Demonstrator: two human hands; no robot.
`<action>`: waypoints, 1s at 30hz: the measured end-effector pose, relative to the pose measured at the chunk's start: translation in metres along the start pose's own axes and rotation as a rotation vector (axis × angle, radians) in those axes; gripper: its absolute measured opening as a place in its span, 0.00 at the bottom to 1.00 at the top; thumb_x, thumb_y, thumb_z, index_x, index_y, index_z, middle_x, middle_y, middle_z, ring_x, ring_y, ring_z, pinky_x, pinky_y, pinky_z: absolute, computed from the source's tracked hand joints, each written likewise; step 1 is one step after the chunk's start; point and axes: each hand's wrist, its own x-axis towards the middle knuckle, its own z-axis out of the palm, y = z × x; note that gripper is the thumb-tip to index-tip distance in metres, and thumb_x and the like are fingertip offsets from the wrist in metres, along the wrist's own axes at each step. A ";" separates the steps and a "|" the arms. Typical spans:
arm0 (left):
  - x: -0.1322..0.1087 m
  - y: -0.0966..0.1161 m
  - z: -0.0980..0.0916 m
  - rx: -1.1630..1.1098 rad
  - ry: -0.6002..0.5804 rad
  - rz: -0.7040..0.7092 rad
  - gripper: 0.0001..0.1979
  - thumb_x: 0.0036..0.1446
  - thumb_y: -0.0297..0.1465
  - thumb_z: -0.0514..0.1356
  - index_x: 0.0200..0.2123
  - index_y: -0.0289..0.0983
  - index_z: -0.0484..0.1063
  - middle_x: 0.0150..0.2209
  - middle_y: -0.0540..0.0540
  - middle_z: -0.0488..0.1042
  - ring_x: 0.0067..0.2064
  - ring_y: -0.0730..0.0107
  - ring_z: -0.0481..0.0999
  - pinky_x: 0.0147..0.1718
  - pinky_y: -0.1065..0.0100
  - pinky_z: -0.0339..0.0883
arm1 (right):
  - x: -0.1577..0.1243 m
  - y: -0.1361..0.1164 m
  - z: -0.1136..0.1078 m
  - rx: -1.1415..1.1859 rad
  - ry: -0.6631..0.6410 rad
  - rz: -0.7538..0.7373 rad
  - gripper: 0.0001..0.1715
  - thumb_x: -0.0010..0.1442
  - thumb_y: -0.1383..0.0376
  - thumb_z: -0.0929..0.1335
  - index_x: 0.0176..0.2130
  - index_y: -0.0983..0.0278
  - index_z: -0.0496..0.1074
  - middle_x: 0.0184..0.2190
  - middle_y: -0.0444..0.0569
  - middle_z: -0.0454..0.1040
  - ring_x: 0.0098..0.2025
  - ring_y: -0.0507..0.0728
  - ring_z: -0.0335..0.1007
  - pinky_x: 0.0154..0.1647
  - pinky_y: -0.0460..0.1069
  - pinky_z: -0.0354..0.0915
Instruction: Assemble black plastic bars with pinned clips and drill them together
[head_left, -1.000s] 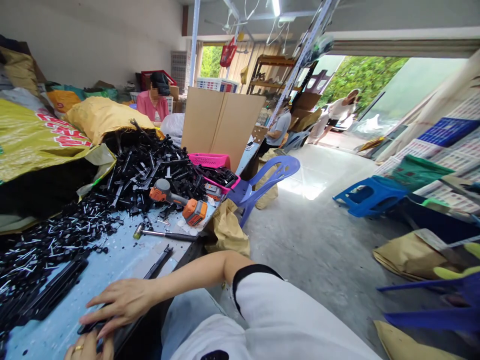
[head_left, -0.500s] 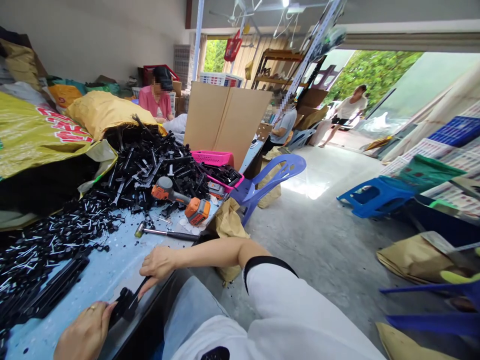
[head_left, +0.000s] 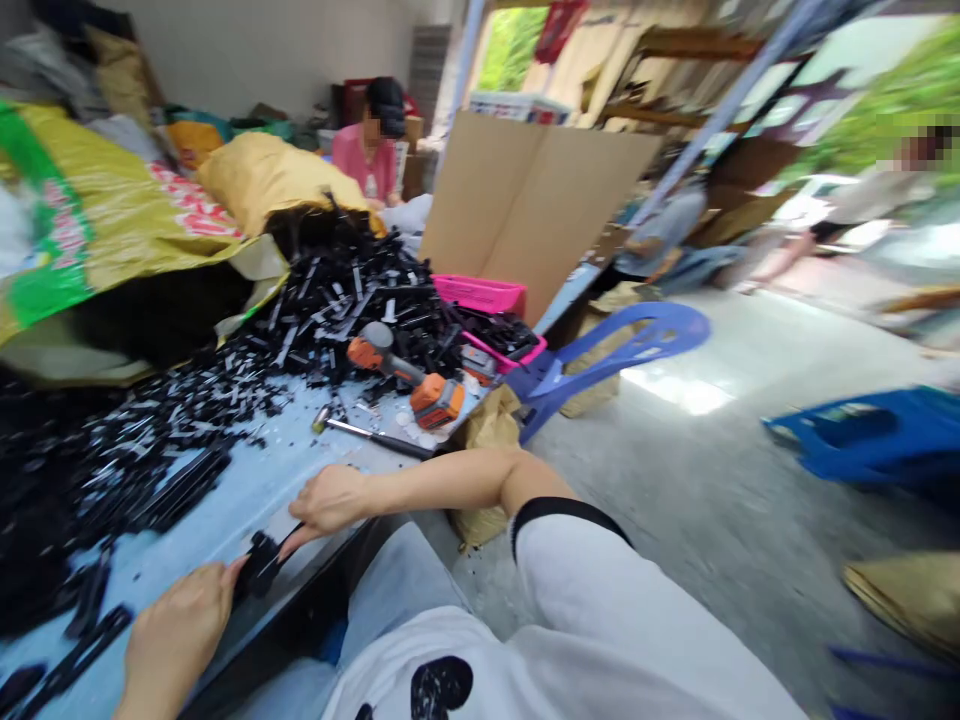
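Between my hands, just above the near edge of the blue table (head_left: pixel 262 475), is a black plastic part (head_left: pixel 262 565). My left hand (head_left: pixel 180 620) is closed on its near end, thumb along the top. My right hand (head_left: pixel 330 500) is closed on the far end. The part's exact kind is hard to make out. Beyond my right hand lies a hammer (head_left: pixel 375 437) with a black grip, and past it an orange and grey cordless drill (head_left: pixel 409 375). Long black plastic strips (head_left: pixel 180 490) lie left of my hands.
A heap of black parts (head_left: pixel 352 300) spills from a yellow sack (head_left: pixel 277 185). Pink baskets (head_left: pixel 480 293) stand by a cardboard sheet (head_left: pixel 532 200). Right of the table are a purple chair (head_left: pixel 622 340) and a blue stool (head_left: pixel 877 430). Other people (head_left: pixel 367 160) are farther back.
The view has swung left, so the scene sits farther right and is blurred. Both hands keep hold of the black part, which looks slightly turned.
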 end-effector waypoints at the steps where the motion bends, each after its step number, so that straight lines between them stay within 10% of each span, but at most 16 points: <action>1: 0.000 0.003 -0.004 0.052 -0.031 0.044 0.26 0.61 0.44 0.43 0.24 0.36 0.71 0.22 0.42 0.72 0.23 0.60 0.72 0.21 0.66 0.58 | -0.001 0.002 -0.001 0.000 -0.001 -0.026 0.36 0.59 0.38 0.55 0.29 0.65 0.68 0.27 0.49 0.75 0.31 0.54 0.71 0.25 0.46 0.55; 5: -0.008 0.012 -0.022 -0.039 -0.077 0.105 0.28 0.64 0.44 0.39 0.24 0.36 0.70 0.22 0.45 0.72 0.24 0.68 0.71 0.25 0.70 0.60 | -0.007 0.014 -0.006 0.064 0.078 -0.271 0.38 0.62 0.41 0.50 0.26 0.65 0.67 0.22 0.50 0.71 0.27 0.52 0.68 0.25 0.46 0.54; 13: -0.047 0.096 -0.056 -0.704 0.326 0.378 0.32 0.65 0.45 0.31 0.26 0.36 0.67 0.19 0.48 0.64 0.22 0.72 0.65 0.23 0.69 0.58 | -0.029 -0.037 -0.009 0.819 0.240 -0.881 0.34 0.66 0.48 0.46 0.25 0.61 0.63 0.20 0.48 0.66 0.25 0.51 0.65 0.30 0.46 0.61; 18: -0.032 0.108 -0.016 -0.580 0.685 0.377 0.32 0.63 0.51 0.35 0.48 0.36 0.68 0.34 0.41 0.72 0.38 0.64 0.73 0.34 0.64 0.67 | 0.001 -0.076 0.047 0.829 0.606 -0.159 0.24 0.65 0.53 0.49 0.39 0.62 0.65 0.38 0.58 0.68 0.44 0.60 0.66 0.44 0.56 0.64; 21: -0.009 0.081 0.010 -0.248 0.581 0.270 0.38 0.58 0.57 0.36 0.52 0.37 0.68 0.40 0.37 0.72 0.44 0.59 0.73 0.40 0.62 0.67 | 0.031 -0.041 0.055 0.701 0.683 0.095 0.18 0.64 0.59 0.52 0.47 0.63 0.62 0.47 0.59 0.65 0.52 0.60 0.62 0.50 0.57 0.61; 25: 0.036 0.014 0.023 0.050 0.202 0.027 0.33 0.58 0.54 0.46 0.56 0.38 0.66 0.43 0.35 0.72 0.46 0.55 0.71 0.44 0.58 0.65 | 0.046 0.052 0.041 0.225 0.534 0.523 0.20 0.62 0.60 0.60 0.50 0.68 0.62 0.49 0.62 0.65 0.52 0.64 0.60 0.51 0.58 0.58; 30: 0.084 -0.051 0.026 0.194 0.119 0.028 0.23 0.59 0.40 0.56 0.55 0.38 0.66 0.52 0.34 0.68 0.58 0.48 0.60 0.55 0.48 0.51 | 0.045 0.124 0.037 0.057 0.139 0.930 0.18 0.62 0.63 0.59 0.49 0.69 0.64 0.44 0.62 0.69 0.45 0.62 0.68 0.42 0.53 0.63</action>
